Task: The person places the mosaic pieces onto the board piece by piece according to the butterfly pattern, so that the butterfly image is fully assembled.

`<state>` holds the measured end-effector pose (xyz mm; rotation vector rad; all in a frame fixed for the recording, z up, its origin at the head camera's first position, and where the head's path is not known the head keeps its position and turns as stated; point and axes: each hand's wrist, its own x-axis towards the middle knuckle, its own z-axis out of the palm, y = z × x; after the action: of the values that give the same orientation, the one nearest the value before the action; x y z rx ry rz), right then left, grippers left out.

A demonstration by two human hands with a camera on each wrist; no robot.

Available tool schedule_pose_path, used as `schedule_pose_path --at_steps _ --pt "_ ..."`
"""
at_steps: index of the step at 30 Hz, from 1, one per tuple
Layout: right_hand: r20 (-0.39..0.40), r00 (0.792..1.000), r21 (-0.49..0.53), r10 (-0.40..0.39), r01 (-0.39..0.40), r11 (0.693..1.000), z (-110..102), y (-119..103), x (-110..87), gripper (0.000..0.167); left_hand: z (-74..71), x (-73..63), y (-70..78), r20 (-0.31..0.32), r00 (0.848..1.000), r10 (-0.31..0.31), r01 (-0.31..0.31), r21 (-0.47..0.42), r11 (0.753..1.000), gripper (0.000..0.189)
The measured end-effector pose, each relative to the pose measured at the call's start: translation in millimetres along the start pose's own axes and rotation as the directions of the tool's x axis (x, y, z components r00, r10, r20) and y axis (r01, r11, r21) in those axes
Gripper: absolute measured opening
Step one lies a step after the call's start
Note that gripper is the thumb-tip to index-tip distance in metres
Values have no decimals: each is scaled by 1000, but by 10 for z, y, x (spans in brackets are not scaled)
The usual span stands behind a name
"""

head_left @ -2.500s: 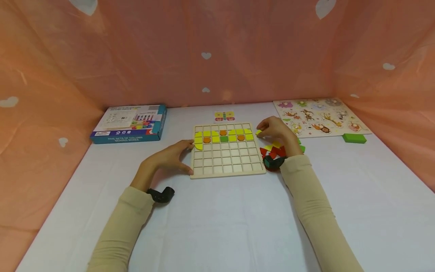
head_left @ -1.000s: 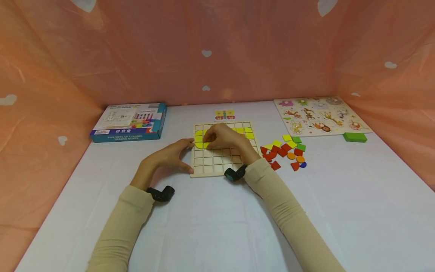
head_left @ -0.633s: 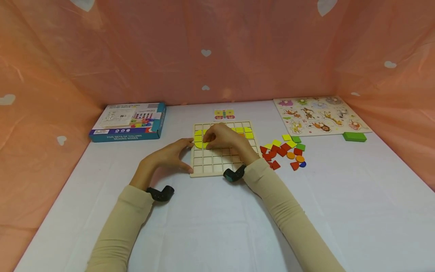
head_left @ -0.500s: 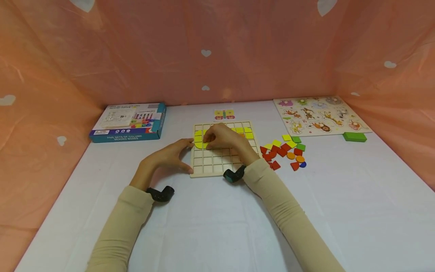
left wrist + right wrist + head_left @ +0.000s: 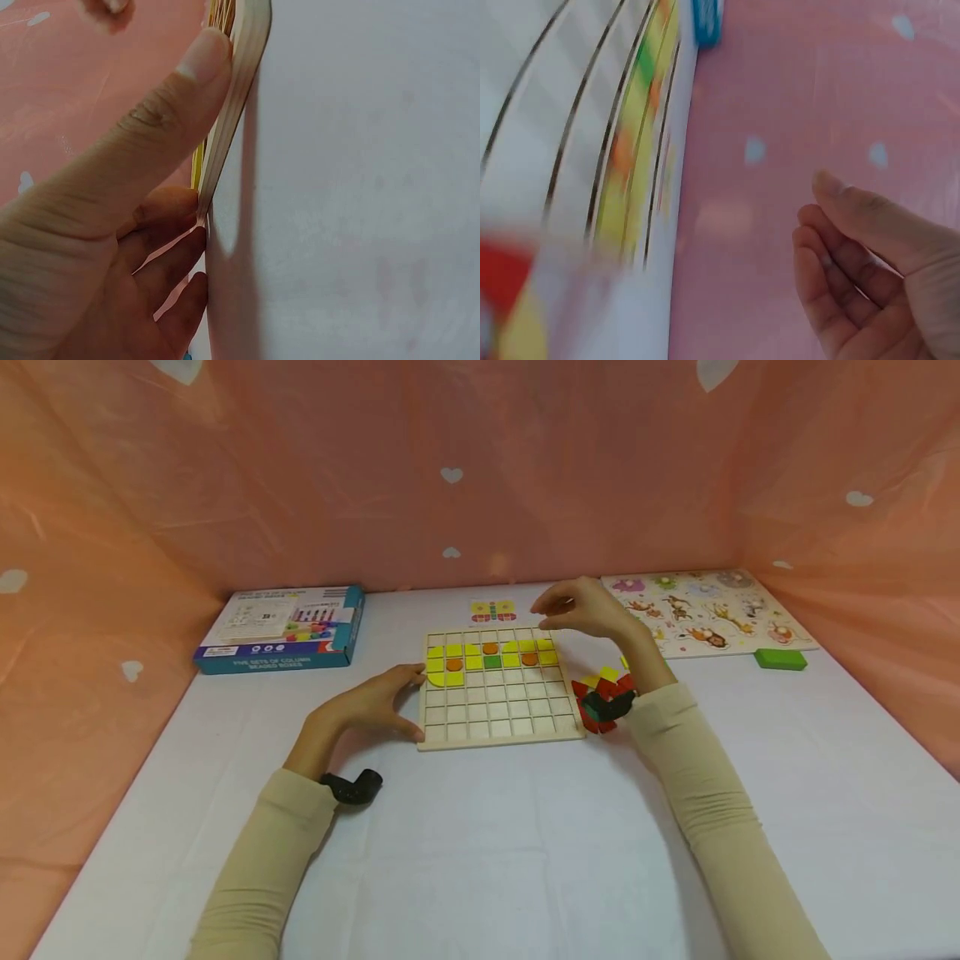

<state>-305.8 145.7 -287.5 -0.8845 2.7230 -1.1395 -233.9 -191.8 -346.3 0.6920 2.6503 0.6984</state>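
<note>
A wooden grid board point(image 5: 498, 728) lies mid-table, its upper rows partly filled with yellow tiles, orange discs and a green square. Two yellow tiles sit in its third row at the left, the second one being a square tile point(image 5: 455, 678). My left hand point(image 5: 375, 703) touches the board's left side, thumb near the front corner. In the left wrist view, thumb and fingertips rest against the board's edge point(image 5: 238, 97). Above the table, beyond the board's far right corner, hovers my right hand point(image 5: 588, 610). Its fingers are loosely bent, with nothing visible between them in the right wrist view.
A small pattern card point(image 5: 492, 612) lies behind the board. Loose red and yellow tiles point(image 5: 609, 674) are partly hidden by my right wrist. An animal puzzle point(image 5: 708, 614) and green block point(image 5: 780, 659) lie right; a blue-edged box point(image 5: 281, 631) lies left.
My right hand brought a yellow tile from the right to the board's third row and let go. It has since lifted and moved right. My left hand stays at the edge.
</note>
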Motion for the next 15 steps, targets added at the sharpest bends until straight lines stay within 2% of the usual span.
schedule_pose_path --at_steps 6,11,15 --pt "16 993 -69 114 -113 991 -317 401 -362 27 -16 -19 5 13 1000 -17 17 8 1000 100" --pt "51 983 -110 178 -172 979 -404 662 -587 28 -22 -24 8 10 1000 -21 21 9 1000 99" --pt "80 975 -141 208 -195 971 -422 777 -709 28 -19 -17 21 9 1000 -13 13 1 1000 99"
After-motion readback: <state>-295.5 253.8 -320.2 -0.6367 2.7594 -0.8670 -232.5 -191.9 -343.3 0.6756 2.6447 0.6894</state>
